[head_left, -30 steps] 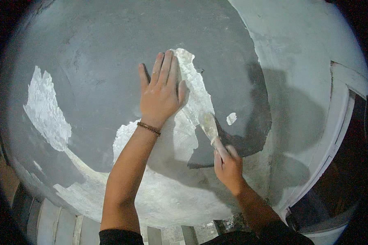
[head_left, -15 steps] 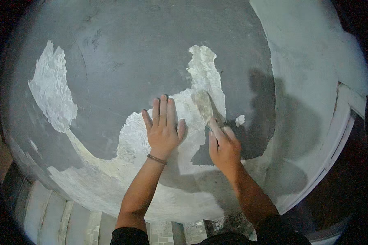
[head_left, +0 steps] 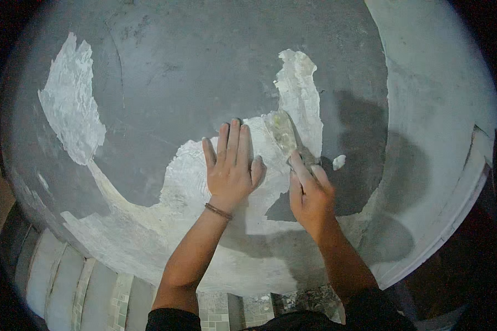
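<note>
In front of me is a wall with a dark grey coat (head_left: 204, 71) and rough-edged white areas. My left hand (head_left: 229, 171) lies flat against the white patch (head_left: 185, 176), fingers stretched upward, a thin brown band round its wrist. My right hand (head_left: 313, 193) grips a scraper (head_left: 281, 135), index finger along it. The blade, smeared with pale material, points up and left over the white patch, at the foot of a white strip (head_left: 301, 88) that runs upward. Most of the handle is hidden in my fingers.
A small white spot (head_left: 339, 162) shows right of the scraper. Another ragged white patch (head_left: 72, 105) is at the far left. Pale wall (head_left: 431, 83) and a white frame edge (head_left: 447, 231) lie to the right. Steps (head_left: 96, 287) descend at lower left, with debris (head_left: 309, 303) below.
The view has shifted, so the wall sits further right in the picture. Against the wall, the scraper blade has moved slightly left. My left hand stays flat in nearly the same place.
</note>
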Tool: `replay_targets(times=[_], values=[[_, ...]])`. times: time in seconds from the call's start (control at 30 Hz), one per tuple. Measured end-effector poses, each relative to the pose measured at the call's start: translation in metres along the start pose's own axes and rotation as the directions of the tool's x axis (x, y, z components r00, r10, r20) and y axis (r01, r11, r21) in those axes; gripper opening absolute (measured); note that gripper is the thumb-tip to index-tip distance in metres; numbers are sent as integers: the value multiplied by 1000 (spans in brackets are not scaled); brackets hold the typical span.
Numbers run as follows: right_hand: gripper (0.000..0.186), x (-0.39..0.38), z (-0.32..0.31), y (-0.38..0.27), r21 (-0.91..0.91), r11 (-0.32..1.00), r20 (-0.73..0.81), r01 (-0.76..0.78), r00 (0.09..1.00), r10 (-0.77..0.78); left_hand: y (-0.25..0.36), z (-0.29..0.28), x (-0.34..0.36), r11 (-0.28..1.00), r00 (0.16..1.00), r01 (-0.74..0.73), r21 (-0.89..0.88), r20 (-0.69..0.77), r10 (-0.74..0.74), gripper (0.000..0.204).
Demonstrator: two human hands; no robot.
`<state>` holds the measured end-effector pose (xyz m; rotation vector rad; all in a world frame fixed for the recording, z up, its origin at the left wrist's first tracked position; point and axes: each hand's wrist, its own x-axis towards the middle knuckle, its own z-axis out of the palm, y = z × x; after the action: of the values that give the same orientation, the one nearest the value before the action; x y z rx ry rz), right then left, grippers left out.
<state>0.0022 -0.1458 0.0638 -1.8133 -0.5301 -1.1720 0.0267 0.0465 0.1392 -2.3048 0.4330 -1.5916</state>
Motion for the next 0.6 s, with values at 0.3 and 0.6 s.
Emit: replay_targets(times=[0.3, 0.6], values=[[46, 1, 5, -11, 19, 999, 32, 35, 999, -35, -1, 3, -1, 1000, 997, 11, -23, -81, -13, 73], [46, -3, 10, -15, -4, 998, 55, 62, 997, -61, -3, 1, -7, 981, 998, -7, -191, -70, -6, 77]])
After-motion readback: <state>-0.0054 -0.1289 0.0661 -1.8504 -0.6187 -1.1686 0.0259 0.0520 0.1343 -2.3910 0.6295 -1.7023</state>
